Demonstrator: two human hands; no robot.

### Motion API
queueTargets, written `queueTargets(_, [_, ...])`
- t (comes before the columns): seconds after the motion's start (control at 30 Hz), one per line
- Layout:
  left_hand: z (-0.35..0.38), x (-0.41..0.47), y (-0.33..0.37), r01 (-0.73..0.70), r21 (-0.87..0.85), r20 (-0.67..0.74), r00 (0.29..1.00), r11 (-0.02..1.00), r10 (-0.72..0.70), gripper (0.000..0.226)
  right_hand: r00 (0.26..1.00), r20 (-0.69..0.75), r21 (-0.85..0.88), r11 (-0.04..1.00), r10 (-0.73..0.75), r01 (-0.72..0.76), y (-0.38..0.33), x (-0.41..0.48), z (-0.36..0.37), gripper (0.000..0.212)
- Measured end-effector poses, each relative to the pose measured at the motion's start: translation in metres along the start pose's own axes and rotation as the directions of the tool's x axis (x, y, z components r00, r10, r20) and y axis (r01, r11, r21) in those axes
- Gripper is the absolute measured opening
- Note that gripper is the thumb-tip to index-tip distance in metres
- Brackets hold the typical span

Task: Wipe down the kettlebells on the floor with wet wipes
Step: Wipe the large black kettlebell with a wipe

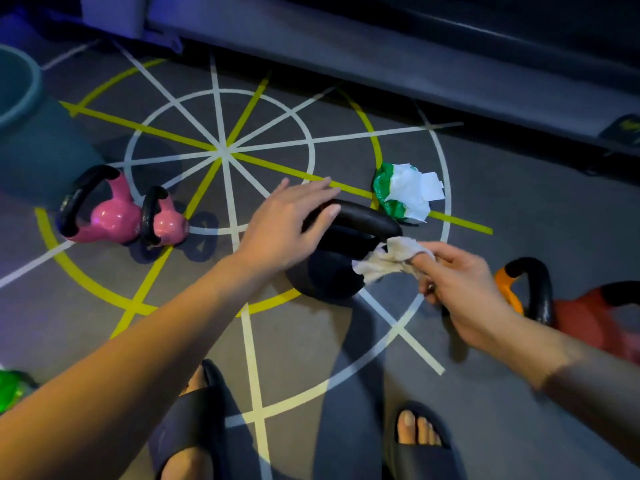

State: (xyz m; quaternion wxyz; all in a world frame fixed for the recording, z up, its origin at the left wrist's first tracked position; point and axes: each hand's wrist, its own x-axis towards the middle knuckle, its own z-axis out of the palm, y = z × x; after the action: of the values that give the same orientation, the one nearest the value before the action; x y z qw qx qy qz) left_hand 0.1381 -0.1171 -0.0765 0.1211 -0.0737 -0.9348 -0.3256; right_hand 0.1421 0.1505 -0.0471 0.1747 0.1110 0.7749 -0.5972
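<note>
A black kettlebell (332, 271) stands on the floor in the middle of the view. My left hand (287, 225) lies over the left end of its handle with the fingers stretched out. My right hand (457, 282) grips a crumpled, greyish wet wipe (384, 259) and holds it against the right side of the kettlebell, just below the handle. A green and white pack of wet wipes (405, 194) lies on the floor behind the kettlebell, with white sheets sticking out.
Two pink kettlebells (114, 216) stand at the left. An orange kettlebell (519, 285) and a red one (599, 317) stand at the right. A green object (10, 386) shows at the lower left edge. My feet in dark slides (194, 420) are below. A teal container (20, 95) stands far left.
</note>
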Motion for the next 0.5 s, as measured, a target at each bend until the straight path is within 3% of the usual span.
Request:
queueTargets(0.1, [0.010,0.008,0.013,-0.101,0.125,0.043,0.994,0.987,0.096,0.041,0.987,-0.127,0.064,0.992,-0.099,0.108,0.003,0.006,-0.002,0.006])
queueTargets(0.2, [0.008,0.021,0.019,-0.150,0.198,0.044,0.989,0.969,0.144,0.041,0.918,-0.335,0.015,0.974,-0.210,0.228,0.006,0.018,-0.009,0.008])
queueTargets(0.33, [-0.001,0.046,0.027,-0.208,0.230,0.039,0.978,0.951,0.204,0.040,0.788,-0.595,0.041,0.973,-0.159,0.227,0.026,0.047,-0.020,0.012])
queueTargets(0.4, [0.002,0.061,0.034,-0.214,0.231,0.056,0.977,0.949,0.207,0.041,0.763,-0.627,0.043,0.971,-0.156,0.233,0.036,0.057,-0.020,0.009])
queueTargets(0.5, [0.016,0.075,0.041,-0.171,0.234,0.164,0.977,0.957,0.135,0.047,0.848,-0.503,0.037,0.977,-0.165,0.212,0.052,0.058,0.006,0.007])
